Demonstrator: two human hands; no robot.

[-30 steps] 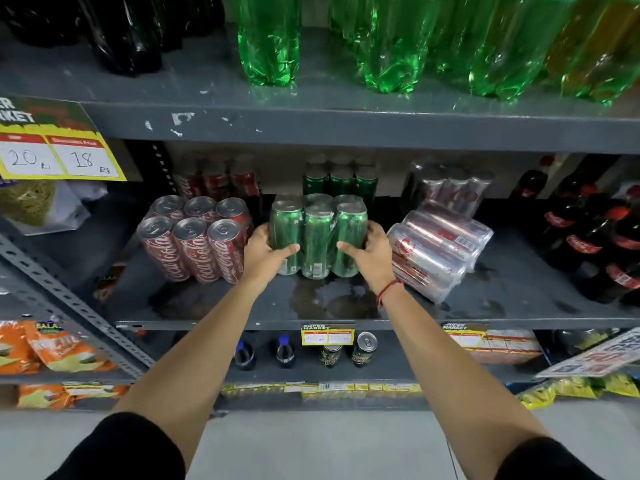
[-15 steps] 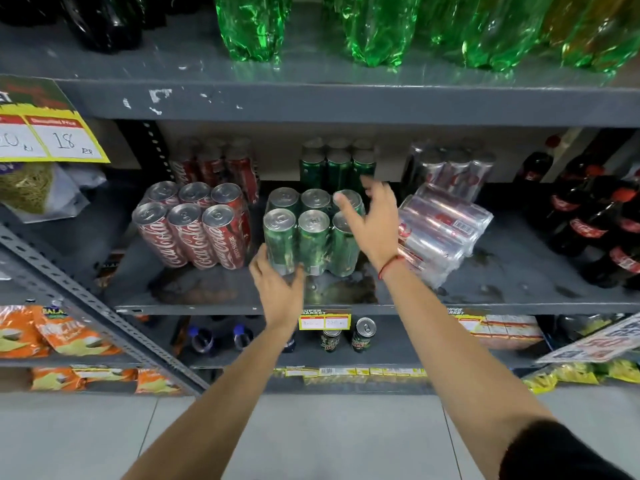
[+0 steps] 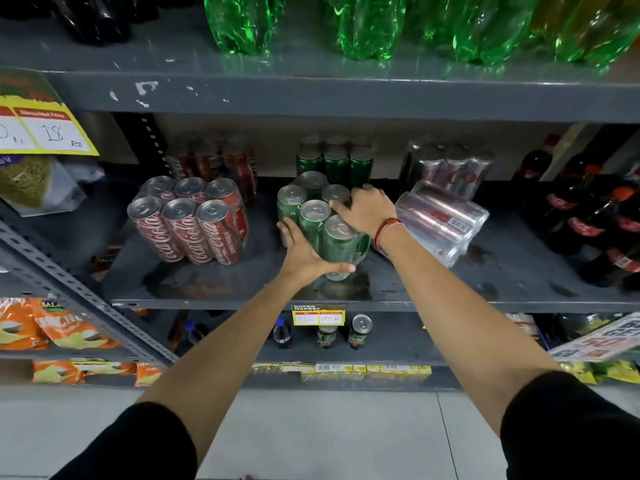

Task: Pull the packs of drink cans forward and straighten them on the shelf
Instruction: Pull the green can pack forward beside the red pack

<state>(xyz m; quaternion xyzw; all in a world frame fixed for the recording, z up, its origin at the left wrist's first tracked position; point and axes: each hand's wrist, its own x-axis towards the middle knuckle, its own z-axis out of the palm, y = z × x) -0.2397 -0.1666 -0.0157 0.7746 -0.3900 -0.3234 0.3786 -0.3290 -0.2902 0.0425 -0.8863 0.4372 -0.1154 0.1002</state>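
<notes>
A shrink-wrapped pack of green cans (image 3: 313, 216) stands turned at an angle in the middle of the grey shelf (image 3: 242, 285). My left hand (image 3: 304, 252) presses against its front lower side. My right hand (image 3: 367, 209) lies over its back right top. To its left stands a red cola can pack (image 3: 188, 221). On the right a silver can pack (image 3: 441, 220) lies tipped on its side. Behind them stand a second red pack (image 3: 214, 164), a second green pack (image 3: 334, 159) and a second silver pack (image 3: 446, 166).
Dark cola bottles (image 3: 588, 216) crowd the shelf's right end. Green bottles (image 3: 363, 26) stand on the shelf above. Below are single cans (image 3: 360, 332), a price tag (image 3: 318, 317) and orange snack bags (image 3: 52, 327). A yellow price sign (image 3: 41, 129) hangs at left.
My right hand has come down onto the back top of the green pack and my left hand has risen to its front. The pack now sits twisted, its right end nearer the edge.
</notes>
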